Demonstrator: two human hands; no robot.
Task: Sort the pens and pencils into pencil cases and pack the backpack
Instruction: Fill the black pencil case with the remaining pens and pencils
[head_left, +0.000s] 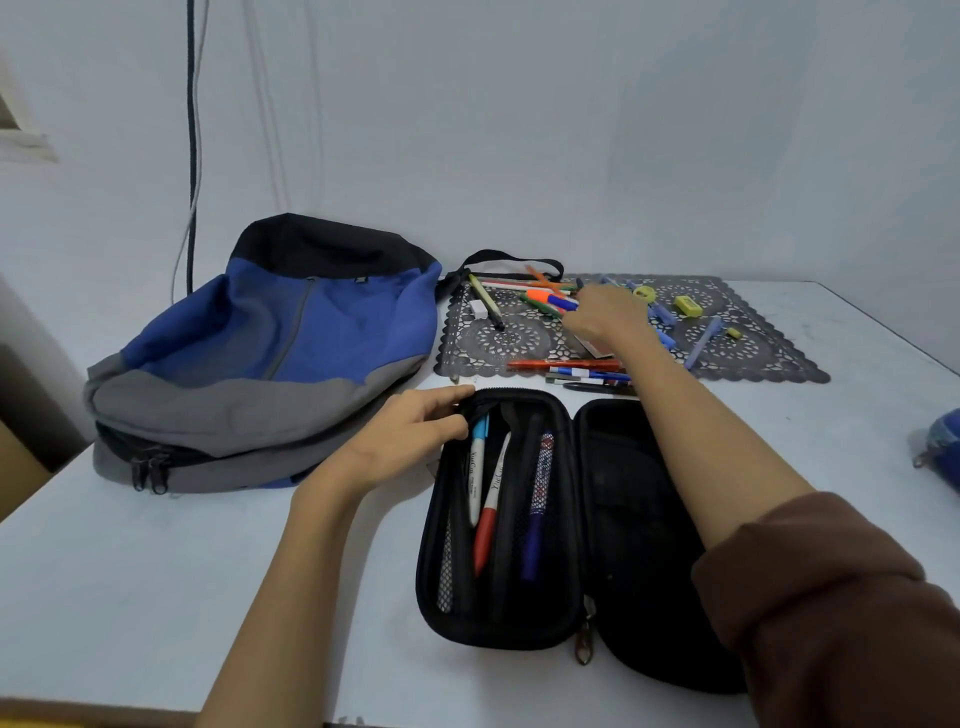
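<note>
An open black pencil case lies in front of me with three pens tucked in its left half. My left hand grips the top left rim of that half. My right hand reaches over the dark lace mat and pinches a blue marker lying beside an orange and green one. Several more pens and pencils are scattered on the mat. A blue, grey and black backpack lies flat on the left of the table.
Yellow erasers and a sharpener lie on the mat's right part, a white eraser on its left. A blue pouch shows at the table's right edge. A cable hangs down the wall behind the backpack.
</note>
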